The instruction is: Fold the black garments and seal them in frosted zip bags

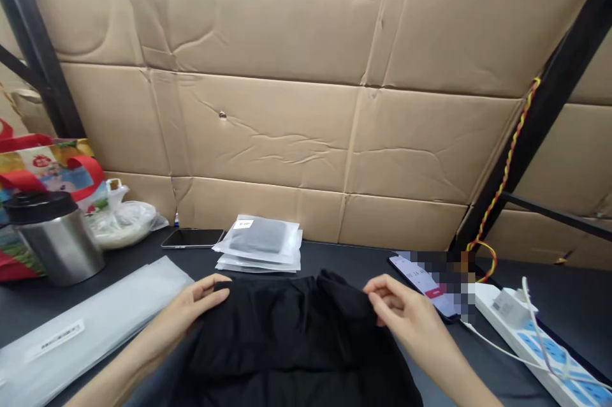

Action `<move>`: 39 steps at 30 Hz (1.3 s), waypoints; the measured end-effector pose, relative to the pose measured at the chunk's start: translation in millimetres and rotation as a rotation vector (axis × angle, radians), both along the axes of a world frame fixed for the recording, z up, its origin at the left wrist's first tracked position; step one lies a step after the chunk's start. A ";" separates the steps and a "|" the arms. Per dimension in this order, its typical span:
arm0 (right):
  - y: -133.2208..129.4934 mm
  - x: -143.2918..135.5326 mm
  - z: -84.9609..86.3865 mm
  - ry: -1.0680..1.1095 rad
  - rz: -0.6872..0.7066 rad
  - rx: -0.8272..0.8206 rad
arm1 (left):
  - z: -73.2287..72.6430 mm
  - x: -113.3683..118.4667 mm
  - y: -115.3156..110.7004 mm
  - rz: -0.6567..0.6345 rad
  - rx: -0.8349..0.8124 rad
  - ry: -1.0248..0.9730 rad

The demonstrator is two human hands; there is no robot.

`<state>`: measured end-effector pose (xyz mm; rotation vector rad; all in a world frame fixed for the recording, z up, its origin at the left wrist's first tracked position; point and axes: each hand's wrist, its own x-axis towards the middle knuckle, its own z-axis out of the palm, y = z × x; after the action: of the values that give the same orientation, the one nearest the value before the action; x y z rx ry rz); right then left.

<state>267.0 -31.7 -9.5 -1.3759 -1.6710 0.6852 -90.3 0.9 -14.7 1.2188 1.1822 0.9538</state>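
Observation:
A piece of black cloth (282,337), perhaps a garment, spreads across the near middle of the dark table in loose folds. At its upper left corner my left hand (203,298) pinches the edge between thumb and fingers. My right hand (394,305) grips the upper right edge, where the fabric bunches into a raised fold. The lower part of the cloth runs out of the picture. Just beyond it lies a small stack of clear plastic packets (261,244) with dark contents. Left of my left arm rest long frosted plastic bags (95,324) with a barcode label.
A steel mug (57,247) with a black lid, a colourful bag (48,164) and a knotted plastic bag (127,222) stand at left. One phone (194,238) lies behind; a lit phone (421,282) and power strip (540,337) with cables are at right. Cardboard (268,126) walls the back.

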 end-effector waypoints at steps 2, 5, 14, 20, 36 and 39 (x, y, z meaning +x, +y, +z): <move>1.2 15.6 -7.2 0.044 -0.007 -0.089 | 3.1 -4.6 3.5 0.014 -0.013 0.012; 4.3 29.0 -21.6 0.054 -0.008 -0.147 | -0.1 -8.9 5.1 0.023 -0.028 -0.004; 11.8 15.4 -25.5 -0.085 -0.021 -0.184 | -15.9 -10.5 4.1 -0.035 -0.053 0.010; 17.3 22.2 -37.7 -0.263 0.046 -0.135 | -18.5 -2.1 4.6 -0.031 -0.036 0.037; 11.6 46.4 -11.5 -0.168 0.025 -0.096 | -2.1 4.9 5.6 -0.018 0.062 0.042; 12.7 42.1 -23.7 -0.288 0.019 -0.107 | -9.7 -2.4 5.2 0.007 0.111 0.180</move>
<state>309.1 -19.0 -33.1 -1.5968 -1.8959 0.6172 -92.7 6.1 -24.5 1.4136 1.2887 0.9402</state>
